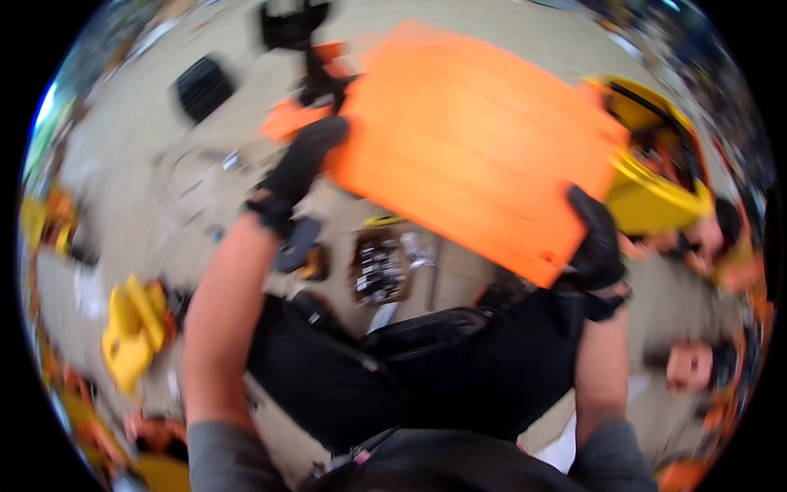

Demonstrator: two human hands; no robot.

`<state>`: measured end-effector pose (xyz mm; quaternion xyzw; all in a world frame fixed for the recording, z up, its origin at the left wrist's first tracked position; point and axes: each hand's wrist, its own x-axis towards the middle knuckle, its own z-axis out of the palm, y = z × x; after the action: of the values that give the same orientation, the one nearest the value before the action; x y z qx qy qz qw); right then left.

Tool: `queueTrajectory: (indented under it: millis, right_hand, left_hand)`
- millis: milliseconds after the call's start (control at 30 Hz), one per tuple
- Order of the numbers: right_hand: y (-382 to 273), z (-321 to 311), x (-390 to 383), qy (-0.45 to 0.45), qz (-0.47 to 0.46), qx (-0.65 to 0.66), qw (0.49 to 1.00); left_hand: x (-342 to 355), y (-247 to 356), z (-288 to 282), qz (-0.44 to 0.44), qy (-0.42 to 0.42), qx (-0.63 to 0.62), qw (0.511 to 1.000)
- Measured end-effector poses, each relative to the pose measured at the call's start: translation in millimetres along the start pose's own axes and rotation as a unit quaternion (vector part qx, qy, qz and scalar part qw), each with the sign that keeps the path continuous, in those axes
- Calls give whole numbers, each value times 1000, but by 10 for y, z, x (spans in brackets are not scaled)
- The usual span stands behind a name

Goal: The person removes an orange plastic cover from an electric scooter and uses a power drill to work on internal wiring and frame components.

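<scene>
In my gloved hands is a large bright orange panel (471,143), tilted and blurred, filling the upper middle. My left hand (307,160) is closed on its left edge, and my right hand (594,246) grips its lower right. Behind the panel's left side is a black part (291,25) with smaller orange pieces; whether they join the panel I cannot tell. A yellow part with a dark inside (656,209) lies behind the panel to the right. An open box of small metal pieces (377,266) sits on the floor below the panel, beside small packets (418,250).
I sit on the floor (131,156) with legs bent. A black object (205,88) lies at the upper left, yellow parts (131,336) at the lower left. More orange and yellow parts (689,365) are around the right rim, and a thin bar (433,279) lies before me.
</scene>
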<state>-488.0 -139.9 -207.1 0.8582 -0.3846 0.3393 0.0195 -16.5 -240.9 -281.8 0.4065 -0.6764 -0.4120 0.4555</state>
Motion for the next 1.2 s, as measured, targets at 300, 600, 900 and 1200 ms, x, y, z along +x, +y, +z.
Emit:
queueTrajectory:
  millis: [300, 600, 900, 1200]
  right_hand:
    - [728, -129, 135, -66, -153, -184, 969]
    - [-166, 456, 1466, -169, -98, 111, 975]
    - [-1051, 928, 1742, -327, 116, 434, 831]
    - [-899, 1459, 1473, -422, 223, 421, 772]
  left_hand:
    - [-632, 1123, -176, 26, 24, -112, 993]
    - [-1490, 1687, -835, 56, 245, -14, 968]
    - [-3762, 1544, -1552, 2, 539, 109, 835]
    - [-5720, 596, -1635, 140, 728, -283, 609]
